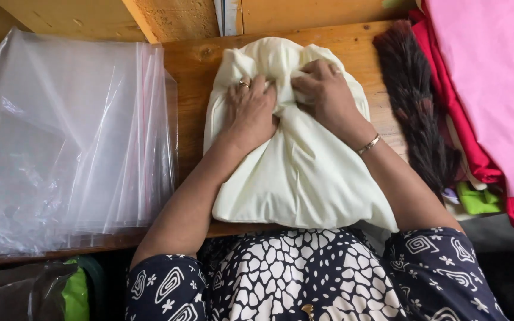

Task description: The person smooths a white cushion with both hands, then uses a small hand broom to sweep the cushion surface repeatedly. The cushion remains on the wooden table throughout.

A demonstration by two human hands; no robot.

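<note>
A cream-white cloth point(295, 172), folded into a soft bundle, lies in the middle of the wooden tabletop point(193, 65), and its near edge hangs a little over the front edge, close to the person's body. Both hands are on the far part of the cloth. The left hand point(250, 110) lies palm down with a ring on one finger; its fingers are curled and pinch a fold of the fabric. The right hand point(325, 92) is just beside it — the two hands almost touch — and it is also closed on a gathered fold. A thin bracelet point(368, 144) is around the right wrist.

To the left of the cloth, a stack of clear plastic bags point(72, 142) with a thin red strip along the edge covers that side of the tabletop. To the right lies a dark feather duster point(414, 107), near the cloth but not touching it. Beyond the duster there is a pile of folded fabrics — pink point(489, 83) on top, red under it, and a small green piece point(477, 199) lower down.
</note>
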